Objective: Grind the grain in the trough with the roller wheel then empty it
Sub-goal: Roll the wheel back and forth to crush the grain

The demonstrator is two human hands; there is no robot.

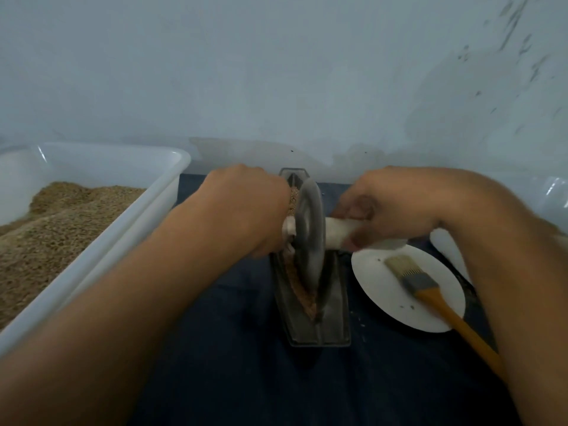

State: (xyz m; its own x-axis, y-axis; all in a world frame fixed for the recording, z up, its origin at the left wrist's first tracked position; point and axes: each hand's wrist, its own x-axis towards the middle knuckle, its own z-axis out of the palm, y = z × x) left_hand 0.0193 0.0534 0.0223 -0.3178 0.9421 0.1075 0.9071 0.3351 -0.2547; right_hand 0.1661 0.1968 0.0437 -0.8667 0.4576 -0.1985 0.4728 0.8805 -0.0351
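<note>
Both forearms reach forward, left hand (246, 210) and right hand (384, 207) with fingers curled (knuckles up).

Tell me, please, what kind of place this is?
Probably a small home or workshop bench for hand-grinding grain: a metal trough with a roller wheel on a dark cloth, a plastic tub of grain beside a bare painted wall, and a brush on a plate.

Head-worn view, downward, close in
</note>
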